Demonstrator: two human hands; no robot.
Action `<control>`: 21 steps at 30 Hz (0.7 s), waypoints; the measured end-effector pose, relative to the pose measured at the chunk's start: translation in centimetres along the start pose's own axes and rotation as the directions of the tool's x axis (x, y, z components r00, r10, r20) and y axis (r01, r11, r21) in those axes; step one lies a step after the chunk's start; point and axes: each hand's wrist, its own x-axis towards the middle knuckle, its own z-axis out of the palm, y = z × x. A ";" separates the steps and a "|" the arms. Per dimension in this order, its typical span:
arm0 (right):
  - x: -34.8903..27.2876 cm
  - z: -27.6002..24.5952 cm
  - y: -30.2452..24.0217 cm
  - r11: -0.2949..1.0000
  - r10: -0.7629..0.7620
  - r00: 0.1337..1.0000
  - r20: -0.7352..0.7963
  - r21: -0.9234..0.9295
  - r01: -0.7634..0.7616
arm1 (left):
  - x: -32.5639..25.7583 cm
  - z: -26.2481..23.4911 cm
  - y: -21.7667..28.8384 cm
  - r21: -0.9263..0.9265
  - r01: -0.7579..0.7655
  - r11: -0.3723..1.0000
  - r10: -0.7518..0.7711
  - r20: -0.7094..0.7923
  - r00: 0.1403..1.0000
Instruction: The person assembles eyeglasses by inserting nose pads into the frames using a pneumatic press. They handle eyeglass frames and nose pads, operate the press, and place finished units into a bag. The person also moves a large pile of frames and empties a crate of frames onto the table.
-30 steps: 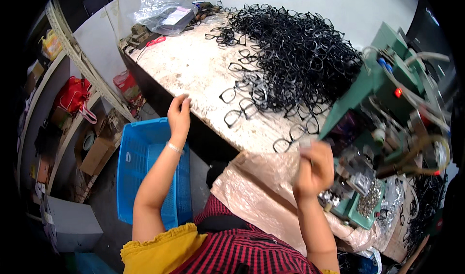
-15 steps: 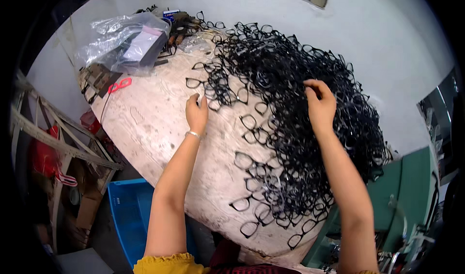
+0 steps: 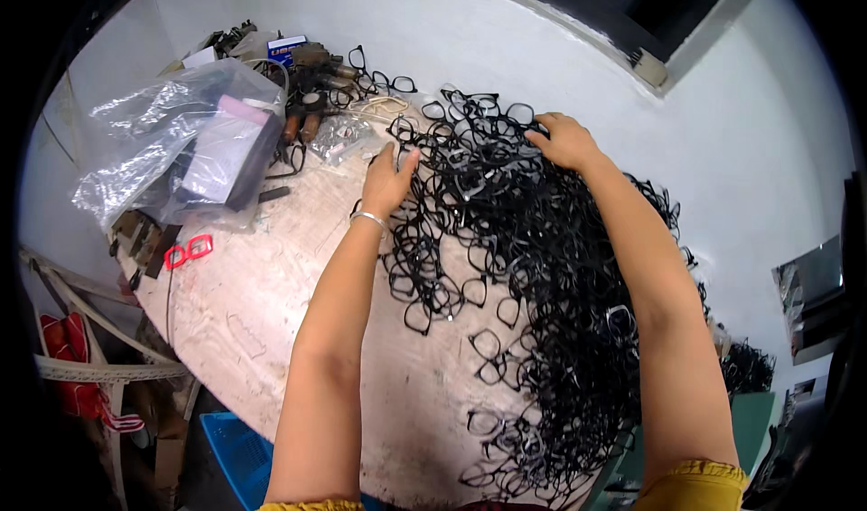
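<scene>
A large heap of black eyeglass frames (image 3: 560,276) covers the right half of the pale table (image 3: 271,330). My left hand (image 3: 388,184) is at the heap's far left edge, thumb and fingers apart, with a few frames beside its fingertips. Over the far end of the heap reaches my right hand (image 3: 569,140), its thumb apart from its curved fingers. Frames lie right at its fingertips, and nothing shows clearly gripped in it. A silver bracelet (image 3: 368,217) circles my left wrist.
A clear plastic bag with a box (image 3: 226,150) sits at the far left, near tools with brown handles (image 3: 302,127). Red frames (image 3: 188,252) lie at the left edge. A blue crate (image 3: 237,457) stands below the table, and a white wall rises behind.
Both hands have moved farther out, the right one also leftward across the heap to its far end. The view has shifted, so the bag and tools appear nearer.
</scene>
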 end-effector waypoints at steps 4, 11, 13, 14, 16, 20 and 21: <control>3.3 4.7 0.7 0.980 0.135 0.978 0.158 -0.169 -0.108 | 2.9 4.4 0.8 0.195 0.012 0.981 -0.045 0.165 0.985; -2.1 5.6 -0.1 0.996 0.075 0.935 0.347 0.015 -0.086 | -5.2 9.3 3.9 0.085 -0.147 0.986 0.136 0.120 0.983; -5.9 1.6 -2.2 0.987 -0.059 0.844 0.533 0.156 -0.030 | -11.3 6.9 5.6 0.011 -0.170 0.985 0.166 0.173 0.971; -9.3 1.2 -1.5 0.976 -0.113 0.879 0.463 0.217 0.011 | -14.3 6.3 6.8 -0.007 -0.163 0.987 0.160 0.246 0.956; -14.8 -1.1 -1.0 0.963 -0.194 0.845 0.498 0.262 0.067 | -20.2 4.9 9.6 -0.085 -0.101 0.991 0.124 0.333 0.935; -25.7 -6.1 -1.7 0.958 -0.211 0.778 0.591 0.283 0.044 | -32.5 2.6 14.7 -0.299 0.046 0.953 0.097 0.448 0.889; -28.2 -7.3 -2.4 0.969 -0.187 0.762 0.620 0.243 0.040 | -35.4 1.9 16.1 -0.270 0.044 0.962 0.094 0.477 0.874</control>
